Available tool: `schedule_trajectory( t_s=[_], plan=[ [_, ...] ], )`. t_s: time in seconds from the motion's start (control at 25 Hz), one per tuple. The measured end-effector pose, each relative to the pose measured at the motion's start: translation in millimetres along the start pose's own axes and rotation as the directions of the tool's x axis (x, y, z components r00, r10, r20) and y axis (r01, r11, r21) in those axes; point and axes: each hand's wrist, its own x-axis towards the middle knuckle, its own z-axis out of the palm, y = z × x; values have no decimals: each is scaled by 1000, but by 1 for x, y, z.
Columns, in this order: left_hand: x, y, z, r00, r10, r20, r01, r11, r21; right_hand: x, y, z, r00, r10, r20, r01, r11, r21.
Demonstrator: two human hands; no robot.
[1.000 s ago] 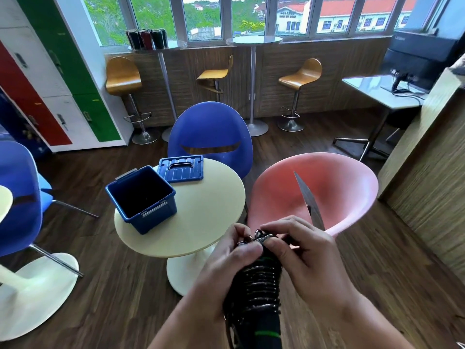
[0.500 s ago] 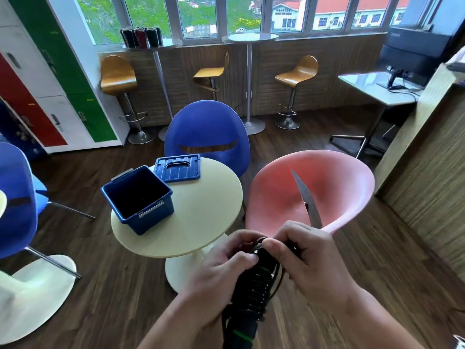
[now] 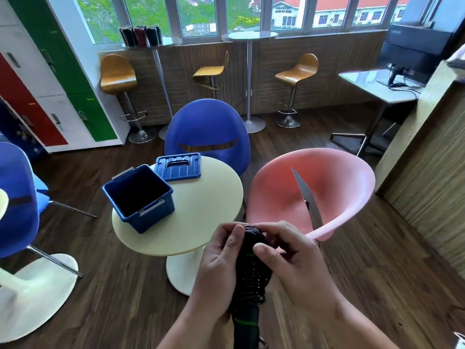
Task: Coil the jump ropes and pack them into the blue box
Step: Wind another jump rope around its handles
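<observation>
- Since half a second ago, the left hand [image 3: 221, 263] and right hand [image 3: 294, 270] are tipping the jump rope [image 3: 251, 273] end-on toward the camera.
- The round table [image 3: 206, 212] is carrying the blue box [image 3: 156, 215], with its lid [image 3: 177, 167] lying flat just behind.
- The box is standing open, seemingly showing only its dark, shadowed floor.
- Both hands are curling round the rope, in the air near the table's front edge.
- The rope is looking black, wound tightly on a green-banded handle.
</observation>
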Motion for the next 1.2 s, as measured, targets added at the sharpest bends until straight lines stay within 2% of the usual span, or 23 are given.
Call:
schedule_trajectory(
  t_s=[0.2, 0.36, 0.48, 0.64, 0.84, 1.0, 1.2],
  plan=[
    [4, -2, 2, 1000, -9, -29, 7, 998, -55, 2, -2, 9, 999, 2, -45, 2, 996, 91],
    [4, -2, -1, 999, -8, 43, 12, 994, -110, 4, -9, 10, 997, 47, -59, -35, 981, 190],
    [3, -3, -2, 997, -22, 73, 33, 988, -151, 8, -13, 10, 995, 69, -71, -55, 982, 181],
    [5, -2, -6, 998, -40, 52, 47, 988, -149, 12, -16, 13, 981, 181, -75, -160, 960, 232],
    [2, -5, -1, 996, -72, -50, 60, 977, -206, 13, -19, 21, 942, 333, -51, -295, 889, 351],
    [2, -2, 0, 997, -37, -63, 27, 989, -147, 11, -19, 19, 953, 293, -82, -251, 910, 330],
    [6, 0, -3, 995, 40, -89, -38, 999, 21, 0, -9, 11, 961, 264, -81, -253, 959, 128]
  ],
)
